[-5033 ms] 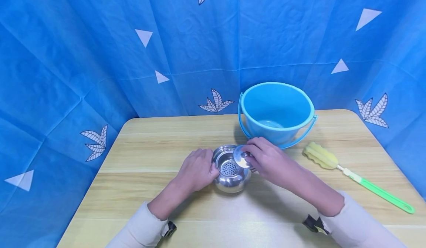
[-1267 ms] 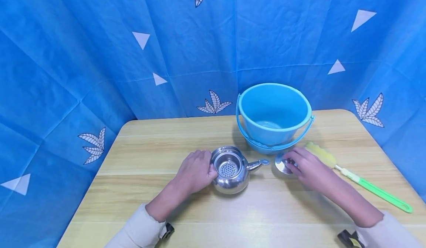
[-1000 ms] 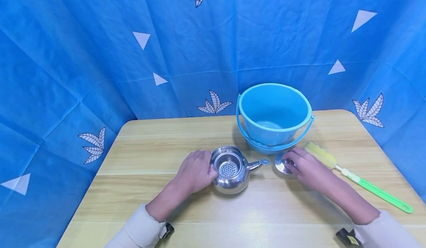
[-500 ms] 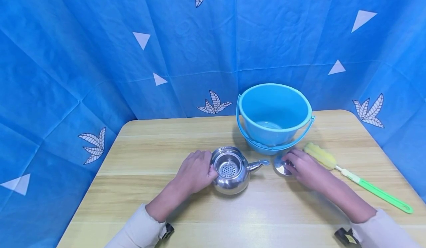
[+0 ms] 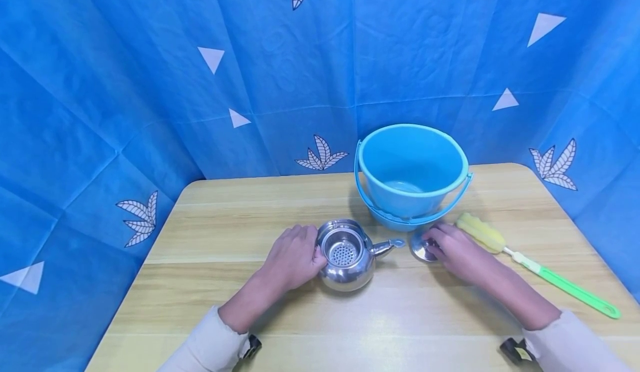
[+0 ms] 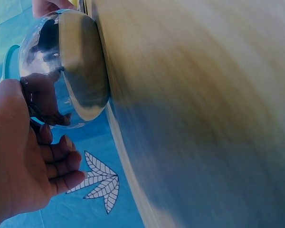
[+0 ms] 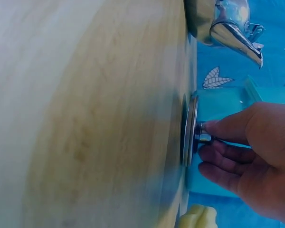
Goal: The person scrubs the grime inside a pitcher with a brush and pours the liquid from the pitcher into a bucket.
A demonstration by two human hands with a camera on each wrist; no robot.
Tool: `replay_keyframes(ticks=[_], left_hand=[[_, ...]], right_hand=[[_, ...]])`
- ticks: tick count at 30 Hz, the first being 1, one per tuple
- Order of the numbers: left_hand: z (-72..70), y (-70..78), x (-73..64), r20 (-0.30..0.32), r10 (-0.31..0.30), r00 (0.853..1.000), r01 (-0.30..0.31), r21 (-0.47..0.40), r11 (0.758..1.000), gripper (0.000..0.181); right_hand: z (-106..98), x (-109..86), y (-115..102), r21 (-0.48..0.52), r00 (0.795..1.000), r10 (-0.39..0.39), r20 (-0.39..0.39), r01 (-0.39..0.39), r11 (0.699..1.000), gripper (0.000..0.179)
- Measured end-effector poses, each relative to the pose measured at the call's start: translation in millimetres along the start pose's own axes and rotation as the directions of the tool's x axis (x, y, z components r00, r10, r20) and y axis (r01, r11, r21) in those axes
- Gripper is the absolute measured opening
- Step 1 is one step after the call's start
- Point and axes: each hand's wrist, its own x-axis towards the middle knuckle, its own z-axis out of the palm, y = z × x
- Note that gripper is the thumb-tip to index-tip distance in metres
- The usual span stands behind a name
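A shiny steel teapot stands uncovered on the table, its spout pointing right. Down in its mouth sits a strainer with a perforated bottom. My left hand grips the teapot at its left side, the fingers curled in the left wrist view; the handle is mostly hidden by the hand. To the right of the spout, the round steel lid lies flat on the wood. My right hand pinches the lid's knob between thumb and fingers, as the right wrist view shows.
A light blue bucket stands behind the lid, its handle hanging down in front. A brush with a yellow sponge head and green grip lies to the right. Behind the wooden table hangs a blue curtain.
Five seconds ago my right hand held the lid over the teapot; it has since moved right and down to the table. Over the last second the lid shifts slightly left. The left hand stays put.
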Motion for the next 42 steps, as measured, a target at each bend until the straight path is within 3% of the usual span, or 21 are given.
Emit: replay_keyframes(ticks=[29,42], left_hand=[[0.3,-0.1,0.2,0.01,-0.003,1.0,0.003,-0.003,1.0,0.025],[0.9,0.6,0.5,-0.024,0.002,1.0,-0.001,0.02,1.0,0.025]], right_hand=[[3.7,1.2,-0.3,-0.016,1.0,0.001,0.01,-0.001,1.0,0.028],[2.5,2.7,-1.5,0.004,1.0,-0.012,-0.007,0.012,1.0,0.027]])
